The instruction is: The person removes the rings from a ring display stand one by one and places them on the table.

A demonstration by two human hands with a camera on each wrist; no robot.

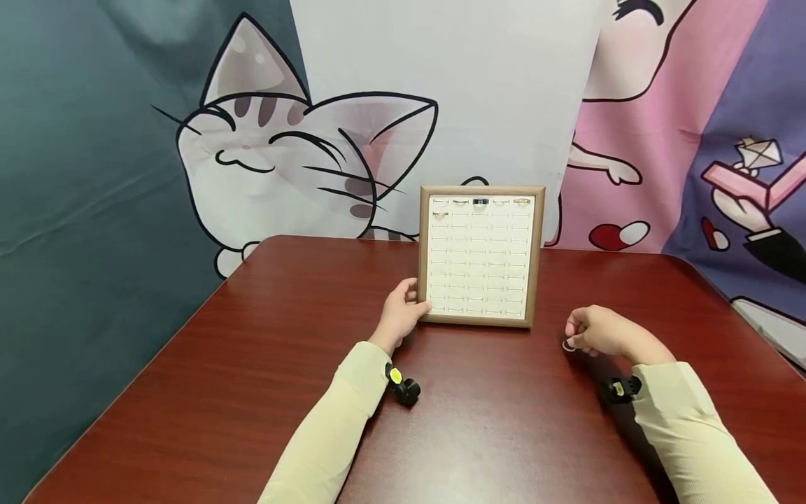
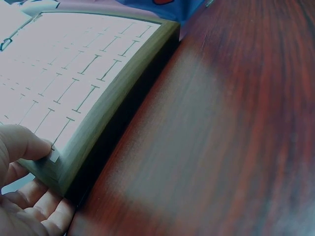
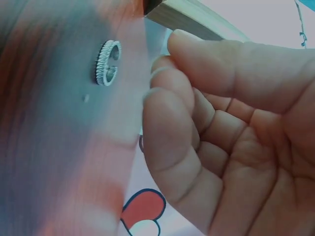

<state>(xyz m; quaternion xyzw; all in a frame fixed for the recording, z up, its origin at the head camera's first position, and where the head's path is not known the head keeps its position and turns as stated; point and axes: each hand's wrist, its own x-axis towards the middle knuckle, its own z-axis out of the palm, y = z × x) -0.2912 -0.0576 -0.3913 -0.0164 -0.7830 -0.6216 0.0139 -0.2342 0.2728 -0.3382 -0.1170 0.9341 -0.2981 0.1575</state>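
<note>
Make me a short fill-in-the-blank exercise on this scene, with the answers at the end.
The left hand holds the display board by its wooden ____.
The small metal item near the right hand is a ____.
In the board's second row, the only ring sits at the far ____.
The cloth backdrop shows a whiskered ____.
Missing words: frame; ring; left; cat.

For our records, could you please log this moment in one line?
left grip: holding ring display at lower-left corner | right grip: near loose ring, not holding it | loose ring: on table
</note>
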